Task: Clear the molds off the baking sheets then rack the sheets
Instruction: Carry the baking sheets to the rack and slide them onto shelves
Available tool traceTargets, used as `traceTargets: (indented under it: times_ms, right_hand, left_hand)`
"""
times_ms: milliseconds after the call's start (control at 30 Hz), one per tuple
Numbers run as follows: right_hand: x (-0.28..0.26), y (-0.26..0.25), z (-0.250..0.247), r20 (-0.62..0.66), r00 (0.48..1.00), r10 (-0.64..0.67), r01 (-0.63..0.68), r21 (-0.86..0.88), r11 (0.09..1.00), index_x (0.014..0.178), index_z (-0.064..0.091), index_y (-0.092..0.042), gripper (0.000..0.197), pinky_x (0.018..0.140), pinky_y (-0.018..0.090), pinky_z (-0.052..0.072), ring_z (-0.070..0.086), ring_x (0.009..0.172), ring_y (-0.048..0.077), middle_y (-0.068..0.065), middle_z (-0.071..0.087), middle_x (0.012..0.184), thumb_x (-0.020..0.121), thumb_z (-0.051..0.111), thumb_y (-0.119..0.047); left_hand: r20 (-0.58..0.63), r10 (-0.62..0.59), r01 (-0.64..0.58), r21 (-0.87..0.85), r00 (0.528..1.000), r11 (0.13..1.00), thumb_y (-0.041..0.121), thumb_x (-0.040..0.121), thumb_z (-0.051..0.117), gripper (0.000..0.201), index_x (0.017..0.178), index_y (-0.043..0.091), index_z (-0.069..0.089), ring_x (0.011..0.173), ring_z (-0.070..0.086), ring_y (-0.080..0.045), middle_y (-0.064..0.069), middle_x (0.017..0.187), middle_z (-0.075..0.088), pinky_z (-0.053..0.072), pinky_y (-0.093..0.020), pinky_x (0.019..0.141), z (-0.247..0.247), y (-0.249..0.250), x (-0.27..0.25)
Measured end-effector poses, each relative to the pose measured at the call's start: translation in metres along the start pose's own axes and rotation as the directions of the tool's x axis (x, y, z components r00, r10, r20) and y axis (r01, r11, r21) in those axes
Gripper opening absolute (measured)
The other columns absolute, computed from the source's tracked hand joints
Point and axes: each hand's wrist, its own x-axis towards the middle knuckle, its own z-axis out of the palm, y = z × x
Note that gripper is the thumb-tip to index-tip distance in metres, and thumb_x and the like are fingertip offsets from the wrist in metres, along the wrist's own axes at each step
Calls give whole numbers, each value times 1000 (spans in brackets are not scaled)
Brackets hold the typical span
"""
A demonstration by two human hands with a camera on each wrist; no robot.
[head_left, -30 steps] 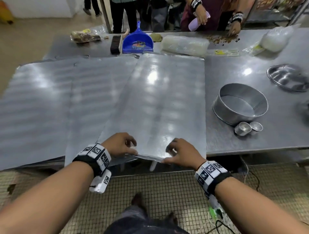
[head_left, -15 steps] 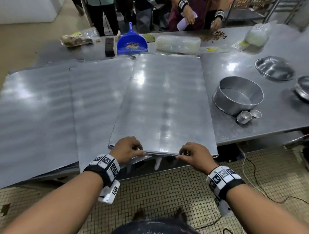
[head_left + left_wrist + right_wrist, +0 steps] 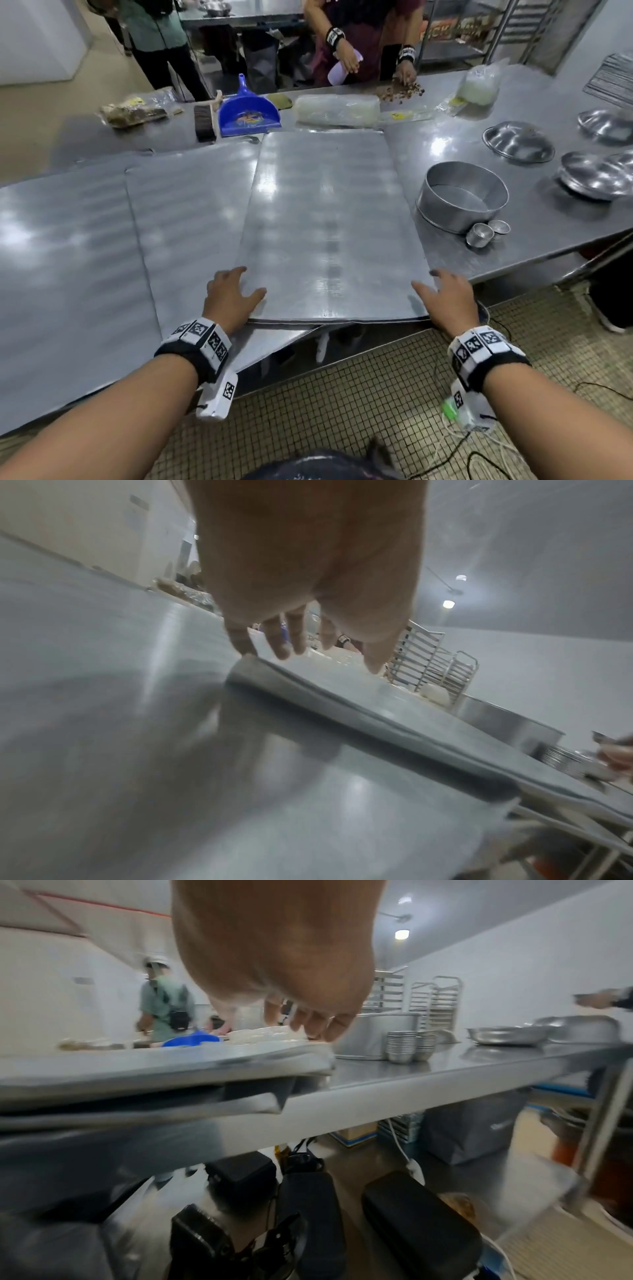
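Note:
The top baking sheet (image 3: 329,222) lies flat on a stack of sheets that overhangs the steel table's near edge. My left hand (image 3: 233,291) is at its near left corner with fingers spread, thumb on top. My right hand (image 3: 442,294) is spread the same way at the near right corner. In the left wrist view straight fingers (image 3: 240,642) reach down to the sheet's corner (image 3: 377,710). In the right wrist view fingertips (image 3: 308,1026) hover just over the sheet's corner (image 3: 171,1066). Neither hand grips anything. A round cake tin (image 3: 462,195) and small cup molds (image 3: 479,234) stand on the table to the right.
More sheets (image 3: 68,274) lie to the left. A blue dustpan (image 3: 248,111), bagged goods (image 3: 337,109) and steel bowls (image 3: 519,140) sit toward the back and right. Another person (image 3: 363,41) works across the table. Tray racks (image 3: 435,1001) stand by the far wall. Cables trail on the tiled floor (image 3: 342,404).
Both hands let go of the middle of the sheet's near edge, moved apart to its two near corners and opened. The top sheet now lies straighter along the table.

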Motion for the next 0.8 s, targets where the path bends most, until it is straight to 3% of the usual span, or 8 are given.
traceTargets:
  times_ms: [100,167,333,433,533,600,700,800]
  right_hand:
    - [13,9,0,129,969,210,-229,149,962,144,41,-13,70,105,47,41,50,126,38,21,45,145,89,66,-48]
    - [17,14,7,242,943,229,-285,233,930,148,36,-13,73,108,46,41,51,128,36,18,49,144,90,66,-46]
    - [41,24,27,282,943,178,-278,369,887,134,51,-15,64,100,48,51,65,107,26,6,67,122,81,72,-43]
    - [56,29,32,290,947,140,-262,443,857,132,52,-13,59,99,48,53,67,104,25,7,68,119,83,76,-34]
    - [66,34,29,303,945,120,-268,515,814,131,51,-15,57,96,49,55,68,103,27,10,68,119,82,78,-28]
    - [68,35,19,321,942,103,-272,544,794,131,50,-14,55,93,46,56,68,102,27,10,67,119,84,77,-26]
    - [65,34,-4,338,938,77,-266,560,785,129,48,-10,50,74,31,56,68,97,24,10,66,116,88,74,-19]
    - [58,36,-37,385,923,28,-246,529,812,133,44,-16,56,58,22,50,68,86,15,7,66,110,87,76,-17]
  left_hand:
    - [44,-135,136,-6,990,991,53,85,68,80,150,15,40,135,39,-40,-18,146,44,38,-49,110,2,-10,8]
    - [46,-161,161,-2,986,987,54,85,67,79,149,14,41,133,41,-40,-19,144,47,40,-48,108,6,-10,6]
    - [0,-216,216,-57,976,975,44,86,70,70,145,14,46,131,42,-40,-18,141,48,39,-46,107,12,-2,-6]
    - [-13,-224,221,-115,974,968,45,82,71,61,134,16,56,122,51,-38,-14,132,58,46,-43,99,12,0,-7]
    - [-43,-255,239,-224,966,945,30,88,73,50,131,9,58,112,60,-32,-2,115,62,43,-32,87,8,11,-9]
    - [-49,-283,258,-286,958,923,29,89,73,53,134,6,56,110,61,-31,-6,117,64,41,-30,88,4,18,-8]
    - [-12,-282,257,-381,959,888,49,76,76,68,127,6,63,105,64,-25,-8,122,69,48,-37,97,1,20,-3]
    - [48,-241,240,-405,969,882,40,81,79,56,127,11,64,106,65,-24,-4,122,68,50,-39,99,-4,24,-3]
